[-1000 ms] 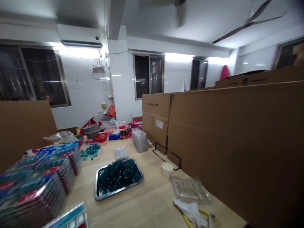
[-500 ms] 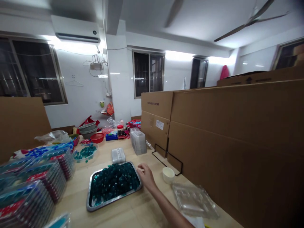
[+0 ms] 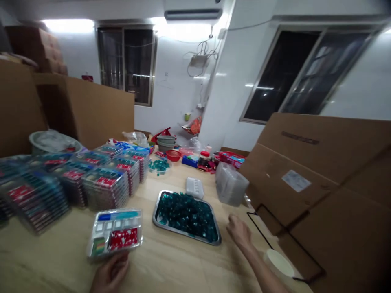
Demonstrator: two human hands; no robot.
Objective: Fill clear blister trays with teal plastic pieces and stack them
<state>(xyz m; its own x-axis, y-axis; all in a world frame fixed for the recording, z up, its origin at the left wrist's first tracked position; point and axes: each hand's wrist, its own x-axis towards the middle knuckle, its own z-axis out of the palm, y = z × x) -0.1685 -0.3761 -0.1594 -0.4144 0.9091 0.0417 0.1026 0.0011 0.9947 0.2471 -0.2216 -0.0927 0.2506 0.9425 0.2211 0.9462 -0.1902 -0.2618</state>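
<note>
At the lower left, my left hand (image 3: 110, 272) is at the near edge of a clear plastic blister pack (image 3: 126, 224), its fingers curled against that edge. In the pack are a blue strip, small white squares, a red patterned piece and a striped multicoloured piece. My right hand (image 3: 240, 232) hovers just right of a metal tray (image 3: 156, 217), apart from it. Its fingers are curled closed, and what they hold, if anything, is hidden. Dark teal translucent gems (image 3: 189, 215) are heaped in the tray.
Stacks of filled packs (image 3: 106, 187) stand at the left. Behind the tray lie a white moulded piece (image 3: 194, 187) and clear plastic trays (image 3: 231, 183). A cream cup (image 3: 278, 263), a black wire frame (image 3: 262, 232) and a tall cardboard box (image 3: 324, 162) are on the right.
The view has swung left. My left hand and the blister pack by it have come into view. The right hand stays beside the tray, now a little farther from its rim.
</note>
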